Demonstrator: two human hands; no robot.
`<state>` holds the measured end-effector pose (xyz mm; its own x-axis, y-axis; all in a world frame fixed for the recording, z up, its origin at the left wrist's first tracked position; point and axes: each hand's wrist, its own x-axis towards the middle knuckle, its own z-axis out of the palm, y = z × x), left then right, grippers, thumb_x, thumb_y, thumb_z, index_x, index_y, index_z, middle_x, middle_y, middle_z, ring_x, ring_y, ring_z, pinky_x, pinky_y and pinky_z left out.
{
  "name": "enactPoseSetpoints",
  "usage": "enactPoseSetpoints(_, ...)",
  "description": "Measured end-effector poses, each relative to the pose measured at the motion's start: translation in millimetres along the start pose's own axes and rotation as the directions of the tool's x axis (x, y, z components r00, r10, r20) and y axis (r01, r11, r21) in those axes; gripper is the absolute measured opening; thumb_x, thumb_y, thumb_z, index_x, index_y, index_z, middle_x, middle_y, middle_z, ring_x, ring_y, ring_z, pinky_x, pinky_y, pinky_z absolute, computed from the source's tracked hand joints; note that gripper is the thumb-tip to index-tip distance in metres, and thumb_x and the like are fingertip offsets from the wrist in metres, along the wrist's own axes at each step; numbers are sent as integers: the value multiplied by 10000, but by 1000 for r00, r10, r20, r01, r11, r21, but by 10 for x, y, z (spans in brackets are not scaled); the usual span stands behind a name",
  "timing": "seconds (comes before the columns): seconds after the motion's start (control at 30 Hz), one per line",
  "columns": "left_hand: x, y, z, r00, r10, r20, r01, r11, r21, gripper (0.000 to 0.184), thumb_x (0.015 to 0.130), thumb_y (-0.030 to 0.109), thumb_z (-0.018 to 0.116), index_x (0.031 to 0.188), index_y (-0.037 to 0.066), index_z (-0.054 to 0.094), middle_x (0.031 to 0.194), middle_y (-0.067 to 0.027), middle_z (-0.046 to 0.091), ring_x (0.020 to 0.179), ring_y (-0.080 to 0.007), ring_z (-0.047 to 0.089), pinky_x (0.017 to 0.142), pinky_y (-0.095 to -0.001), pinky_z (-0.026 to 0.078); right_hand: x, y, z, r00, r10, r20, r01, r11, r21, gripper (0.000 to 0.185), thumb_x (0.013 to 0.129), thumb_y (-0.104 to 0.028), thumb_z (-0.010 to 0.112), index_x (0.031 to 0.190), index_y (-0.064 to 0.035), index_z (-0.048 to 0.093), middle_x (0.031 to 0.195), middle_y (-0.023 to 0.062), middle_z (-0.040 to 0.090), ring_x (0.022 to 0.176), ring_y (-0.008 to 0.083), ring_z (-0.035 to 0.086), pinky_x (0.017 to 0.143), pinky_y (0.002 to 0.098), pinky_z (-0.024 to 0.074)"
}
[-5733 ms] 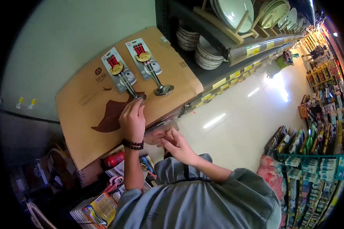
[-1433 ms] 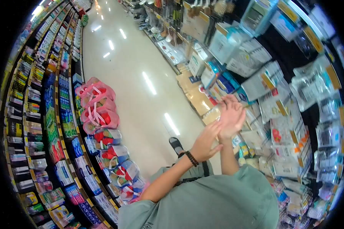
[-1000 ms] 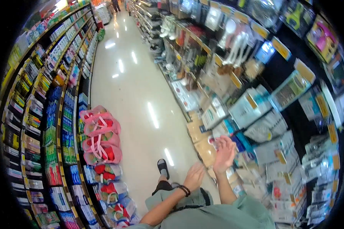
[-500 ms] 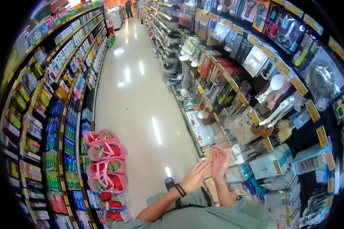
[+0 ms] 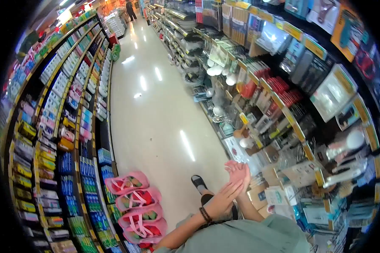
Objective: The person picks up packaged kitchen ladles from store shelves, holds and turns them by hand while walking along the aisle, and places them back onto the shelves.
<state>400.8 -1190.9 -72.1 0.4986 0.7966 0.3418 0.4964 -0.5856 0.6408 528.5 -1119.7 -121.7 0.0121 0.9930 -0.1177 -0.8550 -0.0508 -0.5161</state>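
Note:
My left hand, with a dark beaded bracelet at its wrist, lies with stretched fingers against my right hand. The right palm faces up and its fingers are spread and slightly bent. The two hands touch at the palm and fingers, and nothing shows between them. Both are in front of my grey-green shirt, nearest the lower part of the right-hand shelf.
Shelves of bottles and boxes line the left. Pink bags stand at their foot. Hanging kitchen tools fill the right side. A sandalled foot is on the aisle floor; a person stands far ahead.
The view has moved from a cardboard-topped display with packaged ladles to the aisle, and forward along it. My hands, slightly apart a second ago, now touch again.

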Motion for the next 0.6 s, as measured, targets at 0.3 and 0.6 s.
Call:
enactPoseSetpoints(0.3, 1176, -1667, -1211, 940, -195, -280, 220, 974, 62, 582, 711, -63, 532, 1288, 2, 499, 1280, -212, 530, 1192, -376, 498, 972, -459, 413, 1948, 531, 1455, 979, -16, 203, 67, 967, -246, 292, 1015, -323, 287, 859, -101, 396, 1181, 208, 532, 1166, 333, 490, 1006, 433, 342)
enactPoseSetpoints(0.6, 1625, -3519, -1338, 818, -526, -234, 558, 824, 96, 548, 750, -2, 563, 1290, 53, 493, 1324, -166, 488, 1159, -350, 497, 965, -441, 430, 3519, 1053, 1572, 978, -147, 145, 203, 816, -541, 167, 1015, -200, 388, 979, -58, 469, 1123, 133, 572, 1082, 211, 547, 960, 361, 395)
